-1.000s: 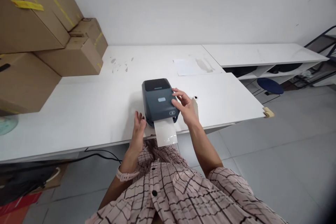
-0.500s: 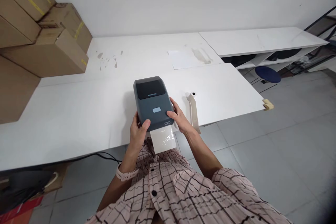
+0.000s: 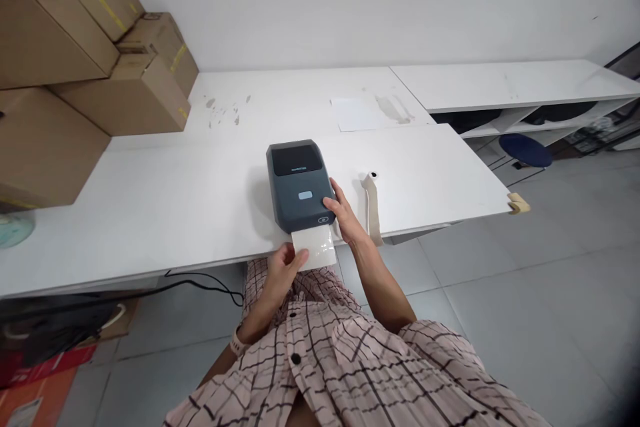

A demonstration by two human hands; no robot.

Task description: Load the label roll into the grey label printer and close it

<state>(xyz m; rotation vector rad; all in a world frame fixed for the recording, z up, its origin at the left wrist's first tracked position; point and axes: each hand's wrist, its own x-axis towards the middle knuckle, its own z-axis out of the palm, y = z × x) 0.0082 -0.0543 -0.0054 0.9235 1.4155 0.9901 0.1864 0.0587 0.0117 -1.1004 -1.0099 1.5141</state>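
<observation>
A dark blue-grey label printer sits near the front edge of the white table. From its front a blank white label with a glossy patch hangs over the edge. My left hand pinches the label's left side, thumb on top and fingers underneath. My right hand grips the printer's right front corner, its thumb on the top cover and its fingers along the side. To the right stands a small paper roll, its strip trailing to the table edge.
Cardboard boxes are stacked on the table's left end. A white paper sheet lies toward the back. Beyond the table's padded right corner stands a blue stool. Black cables hang below the left front edge.
My left hand has left the printer's left side and moved down to the label. My right hand keeps its hold on the printer. The view has shifted slightly left.
</observation>
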